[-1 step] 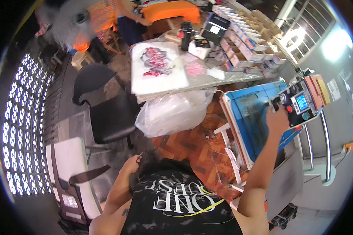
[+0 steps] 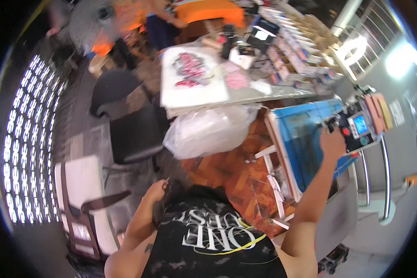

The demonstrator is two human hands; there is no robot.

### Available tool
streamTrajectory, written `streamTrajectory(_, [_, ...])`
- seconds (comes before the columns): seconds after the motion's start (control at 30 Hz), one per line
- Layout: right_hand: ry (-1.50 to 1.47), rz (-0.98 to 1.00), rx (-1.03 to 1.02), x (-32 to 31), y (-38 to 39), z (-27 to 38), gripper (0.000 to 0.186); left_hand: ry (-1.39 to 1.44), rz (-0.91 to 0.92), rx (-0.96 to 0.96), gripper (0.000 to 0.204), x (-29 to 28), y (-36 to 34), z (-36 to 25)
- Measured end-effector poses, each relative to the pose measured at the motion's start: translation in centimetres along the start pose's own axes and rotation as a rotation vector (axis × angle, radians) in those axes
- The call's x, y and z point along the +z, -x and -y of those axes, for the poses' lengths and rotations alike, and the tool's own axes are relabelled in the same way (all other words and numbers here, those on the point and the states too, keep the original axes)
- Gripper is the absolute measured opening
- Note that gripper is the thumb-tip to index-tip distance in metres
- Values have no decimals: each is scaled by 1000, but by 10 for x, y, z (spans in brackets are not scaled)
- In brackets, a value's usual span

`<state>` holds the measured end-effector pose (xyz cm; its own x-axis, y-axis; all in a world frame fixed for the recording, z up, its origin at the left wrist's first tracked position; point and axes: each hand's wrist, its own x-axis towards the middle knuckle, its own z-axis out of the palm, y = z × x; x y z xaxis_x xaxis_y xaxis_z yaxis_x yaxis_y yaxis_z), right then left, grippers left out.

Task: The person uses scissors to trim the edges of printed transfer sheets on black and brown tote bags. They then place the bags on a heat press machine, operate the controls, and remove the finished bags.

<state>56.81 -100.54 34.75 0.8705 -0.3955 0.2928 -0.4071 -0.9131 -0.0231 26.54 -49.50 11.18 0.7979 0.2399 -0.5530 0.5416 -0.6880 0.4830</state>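
Observation:
My right hand (image 2: 332, 141) reaches out to the right, its fingers closed around the dark handle (image 2: 328, 125) of a heat press. Beside that hand is the press's control box (image 2: 359, 124), with a lit blue screen, a red button and a green one. The blue bed (image 2: 294, 123) of the press lies under and left of the hand. Low at my left side, my left hand (image 2: 157, 190) is closed. A small thin thing (image 2: 167, 180) with a metallic glint pokes out of its fingers, too small to name.
Ahead stands a table (image 2: 245, 99) with white sheets (image 2: 194, 92) bearing a red and grey print. A clear plastic bag (image 2: 208, 134) bulges below it. Left are a black chair (image 2: 134, 136), a white chair (image 2: 85, 178) with brown straps and a fan (image 2: 95, 23). Another person (image 2: 162, 30) stands far off.
The whole view has shifted slightly, so the table and press sit a little farther right, with some blur. My right hand remains on the handle, and my left hand stays closed.

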Motion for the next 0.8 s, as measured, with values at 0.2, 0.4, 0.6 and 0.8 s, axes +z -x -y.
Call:
streamTrajectory(0.2, [226, 19, -138, 19, -32, -7, 59, 205, -443, 3, 33, 3, 12, 165])
streamTrajectory(0.4, [176, -70, -350, 59, -14, 34, 64, 320, -818, -419, 32, -81, 76, 267])
streamTrajectory(0.6, [144, -77, -414, 60, 16, 87, 69, 256, -1407, -910, 25, -62, 168, 384])
streamTrajectory(0.8, [150, -71, -397, 57, 29, 96, 75, 153, -1045, -1111, 43, -66, 208, 409])
